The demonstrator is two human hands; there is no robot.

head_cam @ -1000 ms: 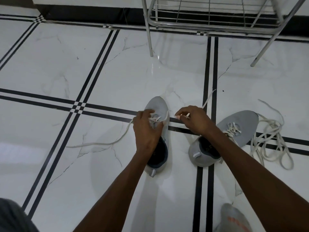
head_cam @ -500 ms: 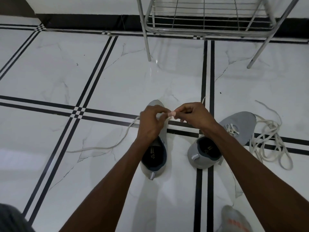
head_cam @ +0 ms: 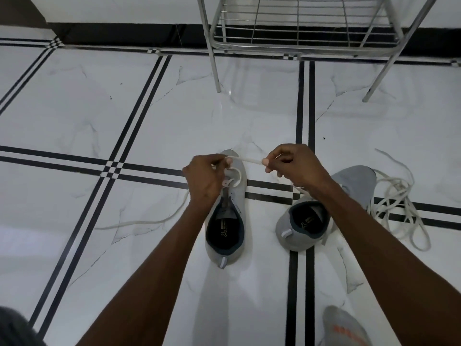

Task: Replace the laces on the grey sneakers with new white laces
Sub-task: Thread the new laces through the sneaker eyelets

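Observation:
Two grey sneakers stand on the white tiled floor. The left sneaker (head_cam: 237, 196) points away from me, with a white lace (head_cam: 249, 159) threaded near its toe. My left hand (head_cam: 204, 179) pinches that lace above the eyelets. My right hand (head_cam: 294, 166) pinches the same lace a little to the right, so a short stretch runs taut between my hands. The lace's other end (head_cam: 139, 223) trails left across the floor. The right sneaker (head_cam: 354, 181) lies angled to the right, partly hidden by my right forearm.
A loose heap of white laces (head_cam: 399, 208) lies right of the right sneaker. A metal wire rack (head_cam: 299, 33) stands on thin legs against the far wall. My socked foot (head_cam: 344, 328) shows at the bottom right.
My hands came together over the left sneaker's toe, then my right hand drew the lace out to the right and upward. The view has shifted slightly downward.

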